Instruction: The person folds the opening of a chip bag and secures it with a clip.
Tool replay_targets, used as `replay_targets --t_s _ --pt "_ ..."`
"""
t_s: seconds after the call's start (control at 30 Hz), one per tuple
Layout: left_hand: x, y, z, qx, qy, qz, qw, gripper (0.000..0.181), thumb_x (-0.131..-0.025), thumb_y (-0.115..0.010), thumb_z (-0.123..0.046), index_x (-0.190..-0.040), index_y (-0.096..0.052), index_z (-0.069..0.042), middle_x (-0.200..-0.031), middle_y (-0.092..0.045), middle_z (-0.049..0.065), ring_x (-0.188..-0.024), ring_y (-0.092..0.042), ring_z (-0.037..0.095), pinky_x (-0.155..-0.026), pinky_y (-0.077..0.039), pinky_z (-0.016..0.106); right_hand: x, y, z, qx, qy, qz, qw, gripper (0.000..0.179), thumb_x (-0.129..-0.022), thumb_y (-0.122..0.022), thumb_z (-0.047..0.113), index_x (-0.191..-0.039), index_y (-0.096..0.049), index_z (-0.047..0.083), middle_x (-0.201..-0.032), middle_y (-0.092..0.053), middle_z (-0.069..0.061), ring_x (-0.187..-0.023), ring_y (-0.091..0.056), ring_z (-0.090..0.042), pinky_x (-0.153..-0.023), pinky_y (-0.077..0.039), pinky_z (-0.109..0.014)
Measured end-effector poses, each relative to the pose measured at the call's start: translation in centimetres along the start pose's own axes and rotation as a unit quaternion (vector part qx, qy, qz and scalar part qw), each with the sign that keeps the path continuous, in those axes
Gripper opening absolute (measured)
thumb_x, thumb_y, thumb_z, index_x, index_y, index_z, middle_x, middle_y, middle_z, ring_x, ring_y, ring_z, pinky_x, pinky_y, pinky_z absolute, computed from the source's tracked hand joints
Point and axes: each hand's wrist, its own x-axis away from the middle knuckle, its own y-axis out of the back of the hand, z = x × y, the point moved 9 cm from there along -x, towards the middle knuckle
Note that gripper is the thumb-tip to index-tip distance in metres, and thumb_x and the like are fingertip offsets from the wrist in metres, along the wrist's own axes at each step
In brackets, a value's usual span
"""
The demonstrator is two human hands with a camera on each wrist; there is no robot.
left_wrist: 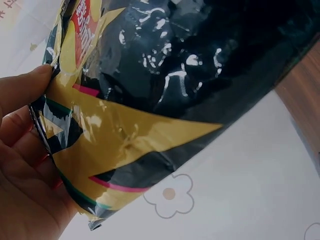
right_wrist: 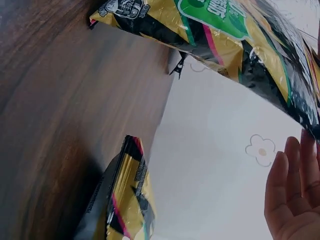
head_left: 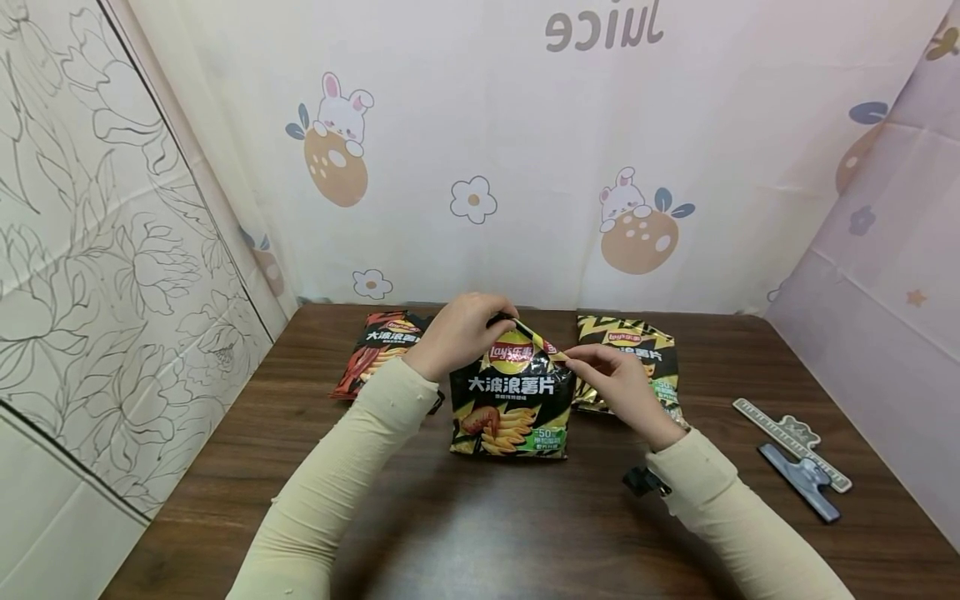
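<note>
A black and yellow bag of potato chips [head_left: 510, 408] stands upright near the middle of the table, its top edge slanting down to the right. At the upper left corner my left hand [head_left: 465, 333] pinches the bag between thumb and fingers; the left wrist view shows the thumb on the yellow printed edge [left_wrist: 75, 125]. My right hand [head_left: 622, 387] pinches the upper right corner with thumb and index finger. Its other fingers [right_wrist: 290, 185] extend beside the bag in the right wrist view. A folded strip [head_left: 538, 337] runs along the top between both hands.
Behind my left hand lies a red and black chip bag [head_left: 382, 342]. A second yellow and black bag [head_left: 660, 350] lies behind my right hand. To the right are a white clip [head_left: 795, 442] and a grey-blue clip [head_left: 798, 482]. A patterned curtain [head_left: 480, 108] backs the wooden table [head_left: 480, 533].
</note>
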Motion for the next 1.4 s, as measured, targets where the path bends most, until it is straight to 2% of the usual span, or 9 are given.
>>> replay_targets --t_s 0.1,0.3,0.6,0.8,0.9,1.03,1.13,1.27,1.4 --pt "0.0 0.0 0.0 0.001 0.002 0.001 1.0000 0.017 -0.098 -0.061 -0.020 -0.109 -0.072 -0.012 -0.107 -0.073 0.002 -0.090 -0.067 0.013 -0.081 -0.054 0.032 0.2 0.6 -0.6 -0.002 -0.013 -0.001 0.9999 0.033 -0.097 -0.061 0.038 -0.118 -0.070 0.014 -0.111 -0.071 -0.006 -0.093 -0.067 -0.019 -0.075 -0.054 -0.025" --pt "0.0 0.0 0.0 -0.001 0.001 -0.001 1.0000 0.018 -0.098 -0.061 -0.020 -0.109 -0.072 -0.012 -0.107 -0.073 0.002 -0.091 -0.067 0.014 -0.082 -0.054 0.033 0.6 2.1 -1.9 -0.028 -0.039 0.011 0.9988 0.039 -0.099 -0.058 0.036 -0.123 -0.066 0.007 -0.108 -0.072 -0.003 -0.098 -0.070 -0.011 -0.084 -0.057 -0.028" --pt "0.0 0.0 0.1 0.000 -0.001 -0.002 1.0000 0.017 -0.098 -0.061 -0.020 -0.108 -0.072 -0.012 -0.106 -0.073 0.002 -0.091 -0.067 0.014 -0.082 -0.054 0.032 2.4 5.3 -4.0 0.061 -0.076 -0.011 0.9952 0.045 -0.100 -0.053 0.043 -0.131 -0.062 0.012 -0.124 -0.066 -0.016 -0.096 -0.059 0.011 -0.082 -0.052 -0.022" --pt "0.0 0.0 0.1 -0.001 -0.002 -0.003 1.0000 0.017 -0.098 -0.061 -0.019 -0.109 -0.072 -0.012 -0.105 -0.073 0.001 -0.090 -0.067 0.014 -0.080 -0.053 0.032 3.6 7.7 -4.6 0.115 -0.064 -0.060 0.9895 0.042 -0.100 -0.054 0.039 -0.130 -0.062 0.011 -0.117 -0.068 -0.016 -0.090 -0.062 0.001 -0.069 -0.048 -0.018" --pt "0.0 -0.1 0.1 -0.002 -0.001 -0.002 1.0000 0.017 -0.098 -0.061 -0.019 -0.109 -0.072 -0.012 -0.105 -0.073 0.001 -0.091 -0.067 0.014 -0.081 -0.053 0.032 4.2 9.2 -5.0 0.131 -0.064 -0.083 0.9858 0.041 -0.100 -0.055 0.039 -0.129 -0.063 0.010 -0.108 -0.069 -0.006 -0.082 -0.060 0.000 -0.064 -0.047 -0.020" --pt "0.0 -0.1 0.1 -0.003 0.001 -0.002 1.0000 0.017 -0.098 -0.061 -0.020 -0.109 -0.072 -0.012 -0.106 -0.073 0.001 -0.093 -0.067 0.015 -0.083 -0.053 0.033 5.2 11.4 -5.3 0.151 -0.050 -0.117 0.9803 0.036 -0.099 -0.058 0.033 -0.125 -0.065 0.008 -0.096 -0.061 0.023 -0.078 -0.054 0.012 -0.062 -0.045 -0.015" --pt "0.1 0.0 0.1 -0.004 0.002 -0.003 1.0000 0.017 -0.098 -0.061 -0.019 -0.109 -0.072 -0.012 -0.106 -0.073 0.001 -0.094 -0.067 0.015 -0.083 -0.053 0.033 6.2 12.9 -5.8 0.172 -0.046 -0.136 0.9746 0.035 -0.099 -0.059 0.030 -0.123 -0.066 0.006 -0.095 -0.051 0.037 -0.081 -0.050 0.020 -0.063 -0.043 -0.010" --pt "0.1 -0.1 0.1 -0.006 0.003 -0.002 1.0000 0.017 -0.098 -0.061 -0.020 -0.109 -0.072 -0.012 -0.106 -0.073 0.001 -0.094 -0.066 0.015 -0.084 -0.053 0.033 7.6 14.6 -6.9 0.198 -0.062 -0.148 0.9670 0.038 -0.099 -0.059 0.031 -0.125 -0.064 0.004 -0.097 -0.046 0.038 -0.081 -0.044 0.025 -0.062 -0.041 -0.008" --pt "0.1 -0.1 0.2 -0.006 0.003 -0.001 1.0000 0.017 -0.098 -0.061 -0.020 -0.109 -0.072 -0.012 -0.106 -0.073 0.001 -0.095 -0.066 0.015 -0.084 -0.053 0.033 9.1 16.0 -7.8 0.227 -0.075 -0.155 0.9586 0.040 -0.098 -0.059 0.031 -0.127 -0.063 0.003 -0.103 -0.055 0.024 -0.083 -0.037 0.030 -0.062 -0.039 -0.008"
